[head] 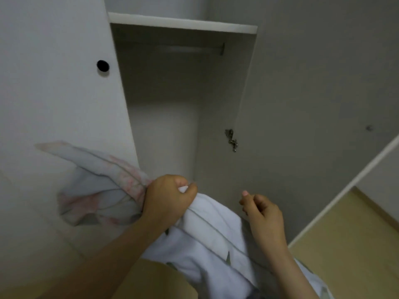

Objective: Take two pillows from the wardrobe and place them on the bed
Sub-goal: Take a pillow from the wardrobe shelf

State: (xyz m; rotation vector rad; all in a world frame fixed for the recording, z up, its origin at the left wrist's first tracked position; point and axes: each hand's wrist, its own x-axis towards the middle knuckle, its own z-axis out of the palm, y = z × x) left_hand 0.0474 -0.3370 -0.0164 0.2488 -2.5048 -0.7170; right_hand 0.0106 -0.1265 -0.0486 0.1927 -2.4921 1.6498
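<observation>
Two pillows (205,240) gripped by corners in left hand (168,197).

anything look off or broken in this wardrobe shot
The metal hinge on the right inner wall of the wardrobe looks crooked, as if hanging loose, though it is too blurred to be sure. Otherwise nothing stands out: the left hand just grips the pink-patterned pillow and the white pillow by bunched corners.

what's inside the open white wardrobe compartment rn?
Only a metal hanging rail near the top and a metal hinge on the right wall show. Its floor is hidden behind the left hand and the white leaf-print pillow it grips.
</observation>
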